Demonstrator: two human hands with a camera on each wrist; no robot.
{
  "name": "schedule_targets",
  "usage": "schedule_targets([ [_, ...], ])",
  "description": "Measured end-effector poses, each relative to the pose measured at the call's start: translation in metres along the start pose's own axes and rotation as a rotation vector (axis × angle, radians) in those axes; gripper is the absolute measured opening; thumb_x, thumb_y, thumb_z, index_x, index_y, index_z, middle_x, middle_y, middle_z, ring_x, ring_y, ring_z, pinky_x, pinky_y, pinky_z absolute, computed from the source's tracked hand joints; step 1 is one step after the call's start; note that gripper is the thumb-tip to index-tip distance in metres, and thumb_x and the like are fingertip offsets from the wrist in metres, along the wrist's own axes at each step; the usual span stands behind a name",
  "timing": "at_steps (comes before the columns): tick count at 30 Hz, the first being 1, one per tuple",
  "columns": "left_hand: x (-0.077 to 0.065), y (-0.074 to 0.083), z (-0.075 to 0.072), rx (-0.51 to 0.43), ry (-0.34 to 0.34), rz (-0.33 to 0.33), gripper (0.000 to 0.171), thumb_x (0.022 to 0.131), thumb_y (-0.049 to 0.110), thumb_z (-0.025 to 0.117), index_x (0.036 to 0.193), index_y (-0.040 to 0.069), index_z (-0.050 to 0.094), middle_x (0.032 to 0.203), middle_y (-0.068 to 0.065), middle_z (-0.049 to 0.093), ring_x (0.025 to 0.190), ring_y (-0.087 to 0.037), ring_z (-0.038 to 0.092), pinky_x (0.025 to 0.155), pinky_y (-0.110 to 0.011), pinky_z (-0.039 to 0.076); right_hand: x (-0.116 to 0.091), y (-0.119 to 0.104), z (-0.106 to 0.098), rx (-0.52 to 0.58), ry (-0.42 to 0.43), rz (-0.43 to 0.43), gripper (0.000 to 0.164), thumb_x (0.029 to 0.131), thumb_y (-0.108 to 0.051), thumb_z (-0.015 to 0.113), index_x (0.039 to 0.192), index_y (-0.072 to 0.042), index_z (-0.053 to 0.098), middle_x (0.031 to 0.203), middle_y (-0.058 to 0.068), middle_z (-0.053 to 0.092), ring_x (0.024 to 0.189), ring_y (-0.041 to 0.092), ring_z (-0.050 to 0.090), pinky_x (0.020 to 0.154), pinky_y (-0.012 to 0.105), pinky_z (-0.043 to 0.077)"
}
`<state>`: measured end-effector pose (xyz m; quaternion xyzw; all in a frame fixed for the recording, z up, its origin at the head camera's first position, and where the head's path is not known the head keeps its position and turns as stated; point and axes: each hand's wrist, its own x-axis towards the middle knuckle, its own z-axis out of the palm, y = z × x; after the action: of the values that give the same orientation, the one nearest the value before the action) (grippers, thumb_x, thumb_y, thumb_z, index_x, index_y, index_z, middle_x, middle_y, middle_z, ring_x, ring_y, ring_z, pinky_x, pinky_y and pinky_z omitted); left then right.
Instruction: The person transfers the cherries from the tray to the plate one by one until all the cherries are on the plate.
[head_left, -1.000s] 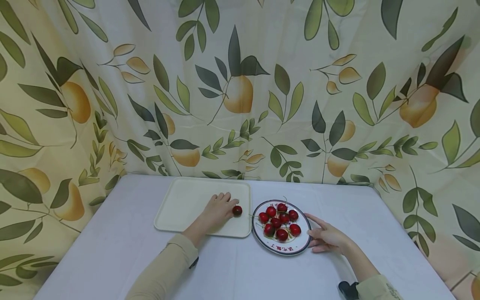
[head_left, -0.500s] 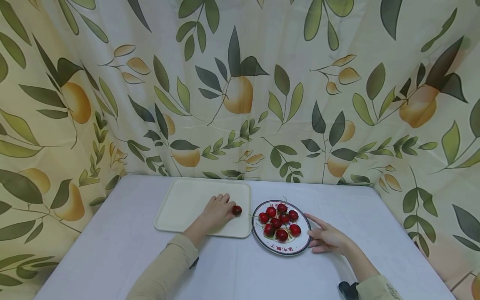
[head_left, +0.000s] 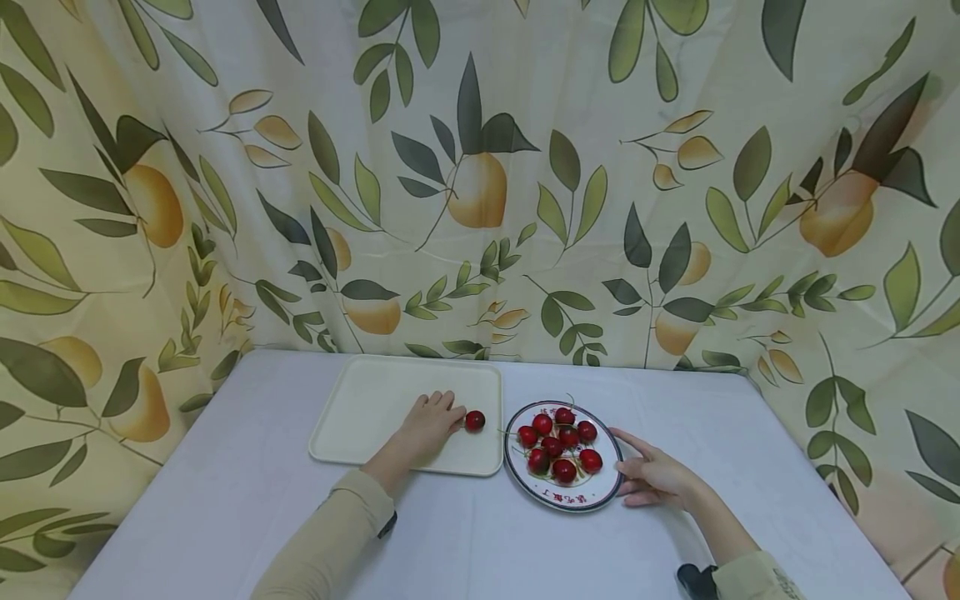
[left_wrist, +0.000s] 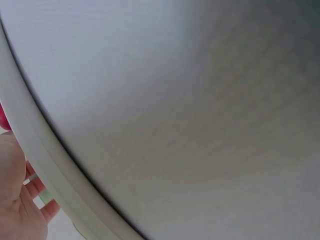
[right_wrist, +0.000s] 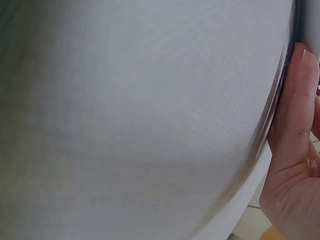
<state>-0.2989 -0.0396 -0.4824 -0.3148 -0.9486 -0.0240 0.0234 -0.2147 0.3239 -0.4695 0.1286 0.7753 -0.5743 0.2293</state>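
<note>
In the head view my left hand [head_left: 429,427] rests low over the cream tray [head_left: 367,408], its fingertips just left of a dark red cherry [head_left: 475,421] near the tray's right side. In the left wrist view that hand [left_wrist: 20,200] shows at the lower left beyond the tray's rim [left_wrist: 55,155], its fingers loose and apart, a bit of red beside it. My right hand [head_left: 656,473] holds the right rim of a round plate [head_left: 573,498] with a dark-edged border. Several red cherries [head_left: 551,446] with stems lie on it. The right wrist view shows the fingers [right_wrist: 300,110] along the rim.
A white cloth covers the table [head_left: 465,542]. Tray and plate stand side by side, nearly edge to edge. Behind the table hangs a curtain [head_left: 525,275] printed with leaves and fruit.
My left hand has drawn back slightly to the left, and its fingers have come away from the cherry, which now lies on the tray. The right hand and plate stay put.
</note>
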Motion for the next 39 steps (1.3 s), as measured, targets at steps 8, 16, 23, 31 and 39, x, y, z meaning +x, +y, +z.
schedule_targets([
  [8, -0.001, 0.000, -0.001, -0.013, -0.004, 0.028, 0.020, 0.095, 0.026, 0.047, 0.112, 0.020, 0.056, 0.096, 0.000, 0.040, 0.090, -0.018, 0.038, 0.088, -0.039, 0.035, 0.000, 0.000, 0.000, -0.003, 0.005, 0.010, 0.066, 0.092, -0.012, 0.052, 0.146, -0.022, 0.017, 0.083, 0.012, 0.054, 0.063, 0.018, 0.060, 0.062, 0.034, 0.053],
  [16, 0.004, 0.004, -0.005, -0.023, 0.108, 0.091, 0.020, 0.094, 0.020, 0.048, 0.113, 0.021, 0.057, 0.096, 0.000, 0.041, 0.089, -0.018, 0.038, 0.087, -0.038, 0.036, 0.002, 0.000, -0.001, 0.009, -0.006, 0.015, 0.066, 0.092, -0.012, 0.052, 0.146, -0.022, 0.016, 0.083, 0.012, 0.054, 0.063, 0.017, 0.061, 0.063, 0.034, 0.054],
  [23, 0.014, 0.029, -0.011, 0.085, 0.139, 0.166, 0.028, 0.092, 0.012, 0.049, 0.117, 0.025, 0.055, 0.098, 0.001, 0.042, 0.090, -0.016, 0.039, 0.085, -0.035, 0.037, 0.002, -0.001, -0.001, 0.003, 0.003, 0.028, 0.067, 0.092, -0.012, 0.053, 0.146, -0.023, 0.016, 0.084, 0.012, 0.053, 0.063, 0.017, 0.060, 0.063, 0.035, 0.054],
  [31, 0.021, 0.072, -0.019, 0.163, 0.135, 0.220, 0.028, 0.090, 0.018, 0.054, 0.115, 0.029, 0.055, 0.110, 0.001, 0.046, 0.097, -0.016, 0.043, 0.089, -0.035, 0.038, 0.003, 0.000, -0.002, 0.010, -0.007, 0.025, 0.066, 0.092, -0.011, 0.052, 0.146, -0.022, 0.016, 0.085, 0.012, 0.053, 0.063, 0.017, 0.060, 0.063, 0.035, 0.054],
  [39, 0.021, 0.112, -0.023, 0.172, 0.162, 0.274, 0.025, 0.091, 0.023, 0.053, 0.115, 0.030, 0.054, 0.114, 0.003, 0.046, 0.104, -0.014, 0.043, 0.091, -0.033, 0.037, 0.004, 0.001, -0.003, 0.005, -0.005, 0.017, 0.066, 0.092, -0.013, 0.053, 0.146, -0.023, 0.017, 0.085, 0.012, 0.053, 0.064, 0.018, 0.060, 0.063, 0.035, 0.054],
])
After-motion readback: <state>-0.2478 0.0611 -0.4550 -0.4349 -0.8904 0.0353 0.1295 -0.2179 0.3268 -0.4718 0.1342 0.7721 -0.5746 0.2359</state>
